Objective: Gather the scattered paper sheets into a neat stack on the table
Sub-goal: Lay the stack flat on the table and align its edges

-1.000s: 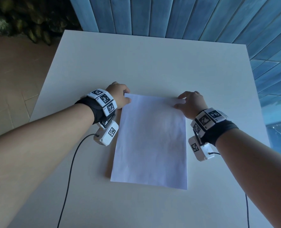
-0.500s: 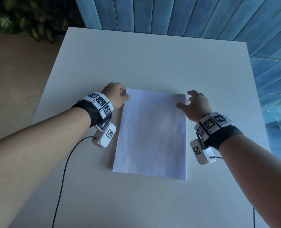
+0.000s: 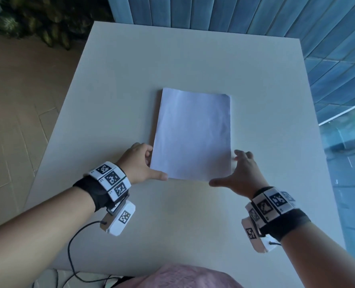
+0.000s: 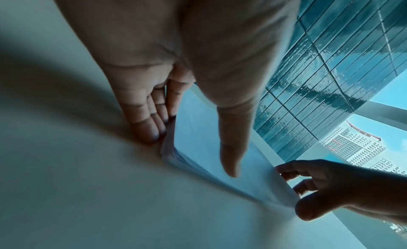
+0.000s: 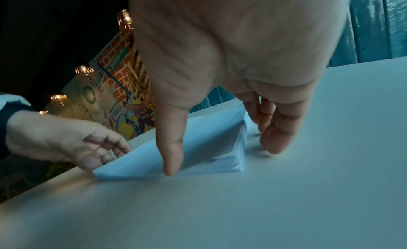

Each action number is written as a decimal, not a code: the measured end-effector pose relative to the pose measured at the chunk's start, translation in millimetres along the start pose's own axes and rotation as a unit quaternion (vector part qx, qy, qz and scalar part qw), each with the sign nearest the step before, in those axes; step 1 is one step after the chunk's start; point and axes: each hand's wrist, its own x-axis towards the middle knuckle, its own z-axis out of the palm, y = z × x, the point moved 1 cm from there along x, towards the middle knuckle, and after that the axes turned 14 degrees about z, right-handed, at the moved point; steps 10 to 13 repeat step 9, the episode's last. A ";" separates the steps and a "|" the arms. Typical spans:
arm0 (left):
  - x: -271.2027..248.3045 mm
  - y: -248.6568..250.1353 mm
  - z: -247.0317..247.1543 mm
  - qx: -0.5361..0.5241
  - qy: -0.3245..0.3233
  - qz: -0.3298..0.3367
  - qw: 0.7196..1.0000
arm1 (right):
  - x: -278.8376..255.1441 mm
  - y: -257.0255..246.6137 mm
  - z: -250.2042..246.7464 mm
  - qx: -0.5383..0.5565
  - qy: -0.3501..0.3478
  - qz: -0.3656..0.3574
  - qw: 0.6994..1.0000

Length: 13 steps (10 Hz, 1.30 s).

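Observation:
A squared-up stack of white paper sheets (image 3: pixel 193 134) lies flat in the middle of the pale table (image 3: pixel 193 59). My left hand (image 3: pixel 146 165) is at its near left corner, with straight fingers (image 4: pixel 145 124) against the left edge of the paper stack (image 4: pixel 198 130) and the thumb along the near edge. My right hand (image 3: pixel 240 171) frames the near right corner, fingers spread beside the right edge and thumb by the near edge. In the right wrist view its fingertips (image 5: pixel 273 141) touch the table next to the paper stack (image 5: pixel 209 143). Neither hand grips a sheet.
A blue slatted wall (image 3: pixel 214 11) runs behind the table and a window (image 3: pixel 347 163) is at the right. Leafy plants (image 3: pixel 37 21) and tiled floor lie off the left edge. A black cable (image 3: pixel 70 246) hangs from my left wrist over the near edge.
Both hands have slid from the far corners of the stack back along its sides to the near corners. The stack stays flat, now farther from me in view.

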 end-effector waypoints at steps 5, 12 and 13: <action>-16.1 15.7 19.5 0.047 0.065 -0.017 0.997 | 5.0 1.5 19.9 0.020 0.034 0.025 0.999; -28.5 -8.0 26.4 0.019 0.058 -0.033 0.998 | -7.9 20.0 18.0 0.029 0.037 0.025 0.999; -28.5 -8.0 26.4 0.019 0.058 -0.033 0.998 | -7.9 20.0 18.0 0.029 0.037 0.025 0.999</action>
